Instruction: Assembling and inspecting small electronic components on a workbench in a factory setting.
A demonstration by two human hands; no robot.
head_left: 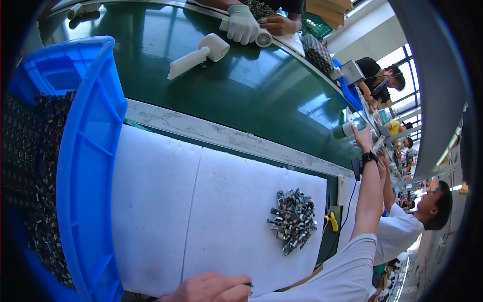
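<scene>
At the bottom edge my left hand (pixel 215 288) is closed in a pinch, and a tiny dark, greenish piece like a small circuit board (pixel 250 286) shows at its fingertips. Above and right of it, a pile of small circuit boards (pixel 294 220) with metal parts lies on the white foam sheet (pixel 151 201). My right arm stretches far over to the right, a black watch on its wrist. There my right hand (pixel 363 138) has its fingers around a white handheld fan (pixel 346 130) at the belt's far right; its grip is partly hidden.
A blue bin (pixel 90 166) of circuit boards stands at left. Across the green belt (pixel 251 95), another person's gloved hand (pixel 242 24) touches a white fan (pixel 263 39). Another white fan (pixel 214 48) lies nearby. Yellow-handled pliers (pixel 332 221) and a cable sit right. A co-worker (pixel 402 231) is beside my arm.
</scene>
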